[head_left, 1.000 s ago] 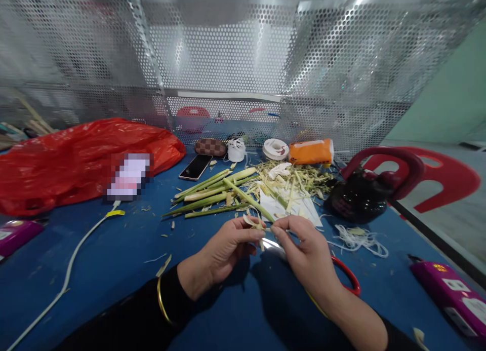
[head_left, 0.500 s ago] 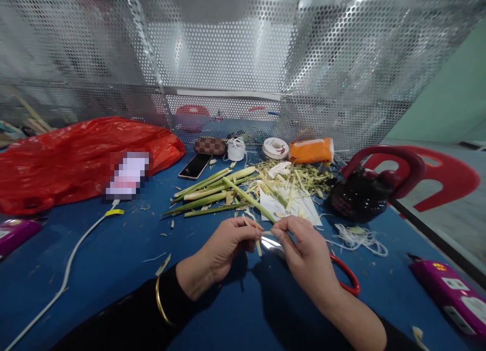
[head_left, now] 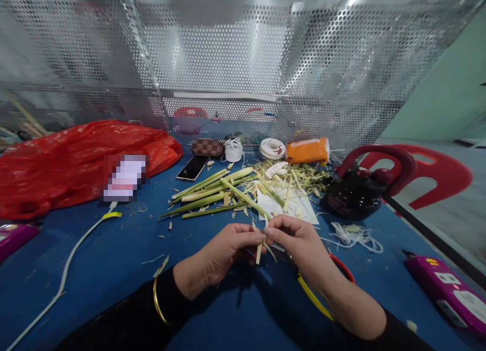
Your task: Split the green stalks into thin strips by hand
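My left hand (head_left: 220,252) and my right hand (head_left: 299,244) meet over the blue table (head_left: 114,270), fingertips pinched on the near end of a long green stalk (head_left: 245,199). Pale peeled strips (head_left: 261,248) hang down from between my fingers. Under my right hand lie scissors with red and yellow handles (head_left: 322,295). Beyond my hands a bundle of green stalks (head_left: 205,191) lies beside a heap of peelings (head_left: 292,179) on white paper (head_left: 294,209).
A red plastic bag (head_left: 76,158) fills the left. A phone (head_left: 192,167), a checked pouch (head_left: 207,147), string rolls (head_left: 233,149), an orange pack (head_left: 307,150) and a dark kettle (head_left: 357,196) stand behind. White string (head_left: 357,235), purple boxes (head_left: 448,290) and a white cable (head_left: 68,270) lie about. Perforated metal screens (head_left: 228,62) enclose the table.
Both hands have shifted slightly left and nearer. The peeled strips now hang lower from my fingers, and the yellow scissor handle shows under my right wrist.
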### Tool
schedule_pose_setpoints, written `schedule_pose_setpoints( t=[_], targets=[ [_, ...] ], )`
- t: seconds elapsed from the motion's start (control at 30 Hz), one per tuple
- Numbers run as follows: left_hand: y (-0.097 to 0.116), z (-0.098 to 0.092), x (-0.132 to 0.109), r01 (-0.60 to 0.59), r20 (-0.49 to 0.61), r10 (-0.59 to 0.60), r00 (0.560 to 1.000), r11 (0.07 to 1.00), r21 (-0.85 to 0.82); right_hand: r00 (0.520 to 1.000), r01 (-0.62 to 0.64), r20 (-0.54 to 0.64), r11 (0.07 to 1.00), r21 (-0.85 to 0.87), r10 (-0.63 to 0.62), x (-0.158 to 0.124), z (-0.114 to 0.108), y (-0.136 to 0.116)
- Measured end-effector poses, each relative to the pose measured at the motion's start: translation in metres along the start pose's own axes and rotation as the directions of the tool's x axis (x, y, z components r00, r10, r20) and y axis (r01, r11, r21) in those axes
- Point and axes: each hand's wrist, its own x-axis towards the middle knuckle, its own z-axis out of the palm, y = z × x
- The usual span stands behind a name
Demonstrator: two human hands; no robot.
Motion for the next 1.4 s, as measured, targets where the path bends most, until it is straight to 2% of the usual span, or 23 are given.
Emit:
schedule_pose_setpoints(
  t=[0.17,0.27,0.37,0.47,0.53,0.6,0.67,0.73,0.8,0.9,0.97,1.07,1.2,1.27,1.33,1.37,1.4],
  targets=[
    [0.000,0.001,0.001,-0.018,-0.009,0.019,1.000,0.995,0.095,0.998,-0.014,-0.061,1.000,-0.022,0.012,-0.004,0.004,0.004],
    [0.000,0.000,0.001,-0.018,-0.007,0.019,1.000,0.991,0.131,0.996,0.029,-0.078,0.997,-0.073,-0.035,-0.004,0.005,0.007],
    [0.000,0.000,0.002,-0.035,-0.001,0.035,0.999,0.990,0.135,0.985,0.114,-0.110,0.977,-0.181,-0.136,-0.002,0.002,0.007],
    [0.001,-0.001,0.002,-0.041,0.016,0.039,0.999,0.993,0.112,0.930,0.248,-0.193,0.923,-0.295,-0.311,0.001,-0.003,0.004],
    [0.000,-0.001,0.002,-0.038,0.027,0.035,0.999,0.992,0.121,0.911,0.316,-0.149,0.883,-0.346,-0.385,0.002,-0.004,0.002],
    [-0.002,-0.002,0.003,-0.039,0.028,0.035,0.999,0.987,0.153,0.948,0.295,-0.028,0.906,-0.304,-0.318,0.002,-0.004,0.000],
    [-0.004,-0.003,0.003,-0.031,0.027,0.027,0.999,0.984,0.177,0.984,0.176,0.065,0.967,-0.183,-0.167,0.002,-0.002,0.000],
    [-0.006,-0.003,0.003,-0.019,0.031,0.013,0.999,0.983,0.185,0.996,0.043,0.085,0.998,-0.050,-0.038,0.002,0.000,0.001],
    [-0.007,-0.003,0.003,-0.013,0.048,0.004,0.999,0.981,0.196,0.995,-0.038,0.091,0.998,0.050,0.033,0.001,0.001,0.002],
    [-0.008,-0.001,0.003,-0.042,0.070,0.027,0.997,0.975,0.220,0.985,-0.117,0.138,0.985,0.126,0.099,0.000,0.001,0.005],
    [-0.007,0.000,0.002,-0.043,0.071,0.027,0.997,0.973,0.225,0.986,-0.127,0.128,0.984,0.128,0.111,-0.001,0.001,0.006],
    [-0.006,0.003,0.001,-0.023,0.052,0.013,0.999,0.981,0.194,0.999,-0.034,0.035,0.997,0.072,0.031,-0.001,0.003,0.008],
    [-0.006,0.005,0.001,-0.030,0.015,0.027,1.000,0.985,0.169,0.991,0.117,-0.053,0.988,-0.105,-0.123,0.003,0.004,0.004],
    [-0.007,0.004,0.001,-0.040,-0.014,0.043,0.999,0.988,0.151,0.965,0.197,-0.133,0.959,-0.201,-0.226,-0.002,-0.001,0.003],
    [-0.007,0.003,0.003,-0.082,-0.076,0.092,0.993,0.989,0.123,0.906,0.331,-0.186,0.910,-0.250,-0.381,-0.017,-0.015,0.010],
    [-0.007,0.002,0.005,-0.112,-0.122,0.125,0.985,0.987,0.111,0.886,0.406,-0.148,0.889,-0.212,-0.440,-0.028,-0.024,0.017],
    [-0.007,0.001,0.006,-0.136,-0.173,0.151,0.973,0.986,0.100,0.865,0.486,-0.054,0.859,-0.158,-0.499,-0.041,-0.035,0.027]
  ],
)
